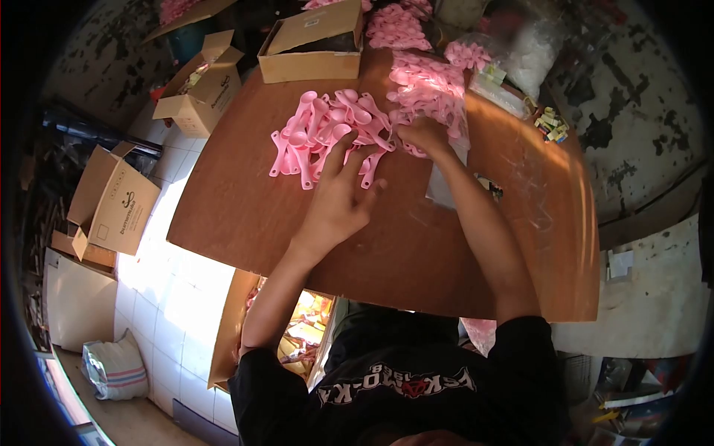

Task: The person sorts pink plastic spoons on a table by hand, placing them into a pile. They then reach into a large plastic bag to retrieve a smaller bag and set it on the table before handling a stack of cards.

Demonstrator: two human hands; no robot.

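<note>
A loose heap of pink plastic spoons (299, 139) lies on the brown table (230, 201). My left hand (341, 197) reaches over the near edge of this heap, its fingers stretched out and apart, with the fingertips at the spoons. To the right of the heap, my right hand (425, 137) is closed, fingers curled in. What it grips is hidden; pink spoons and a clear plastic bag lie right beside it. That bag of pink spoons (428, 78) stretches away behind the right hand.
A cardboard box (312, 63) stands at the table's back edge, near more bagged spoons (398, 28). Small yellowish packets (551, 125) lie at the right edge. Open cartons (119, 201) sit on the floor to the left; another box (232, 327) is below the table's front edge.
</note>
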